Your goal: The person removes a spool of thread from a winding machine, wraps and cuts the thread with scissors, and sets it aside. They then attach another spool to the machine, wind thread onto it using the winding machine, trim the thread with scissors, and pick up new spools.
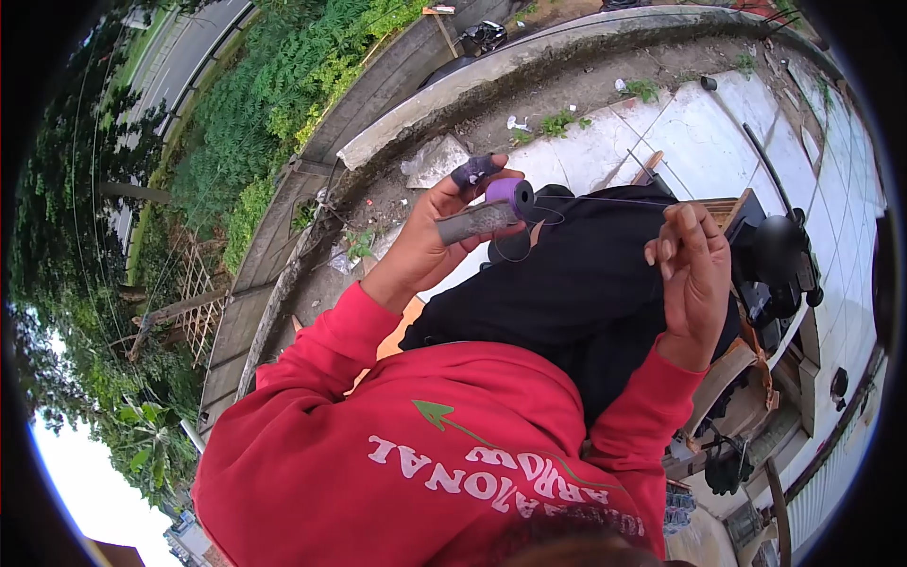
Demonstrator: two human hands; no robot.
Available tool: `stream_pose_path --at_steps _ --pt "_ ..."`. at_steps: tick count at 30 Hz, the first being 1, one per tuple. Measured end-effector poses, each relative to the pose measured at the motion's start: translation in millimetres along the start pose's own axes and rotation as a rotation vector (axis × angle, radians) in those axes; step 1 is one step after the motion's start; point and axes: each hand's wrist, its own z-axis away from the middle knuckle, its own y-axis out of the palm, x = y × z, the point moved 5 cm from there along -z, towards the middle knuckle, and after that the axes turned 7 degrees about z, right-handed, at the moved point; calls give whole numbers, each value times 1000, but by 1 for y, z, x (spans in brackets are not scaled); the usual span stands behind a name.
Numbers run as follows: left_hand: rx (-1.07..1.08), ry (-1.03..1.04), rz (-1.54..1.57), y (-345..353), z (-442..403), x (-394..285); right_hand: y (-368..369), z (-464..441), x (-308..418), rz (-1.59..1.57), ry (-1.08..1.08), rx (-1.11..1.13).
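My left hand (449,213) is closed around a spool of purple thread (505,196), its dark hollow end turned to the right. Dark grey coverings wrap two of its digits. From the spool a thin purple thread (605,199) stretches across to my right hand (694,269), and a loose loop of it hangs below the spool. The right fingers are curled and pinched together where the thread meets them. Both hands are raised over black cloth (567,283) on my lap.
Beyond my lap lies a white floor (680,132), bordered by a low curved concrete wall (510,71). Black equipment with a blurred round part (779,250) stands to the right. Green bushes (283,90) and a road (189,52) are at upper left.
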Motion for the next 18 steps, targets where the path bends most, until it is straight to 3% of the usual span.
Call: stream_pose_path --at_steps 1,3,9,16,18 --pt "0 1 -2 0 0 0 -2 1 0 -6 26 -14" --pt "-3 -74 311 0 -2 4 -5 1 0 -13 51 -25" --pt "-93 -136 489 -11 -8 13 -12 7 1 -36 4 -47" --pt "-146 -150 477 -14 -15 14 -15 19 14 -46 -90 -57" --pt "-38 -151 470 -12 -16 14 -14 21 18 -52 -112 -33"
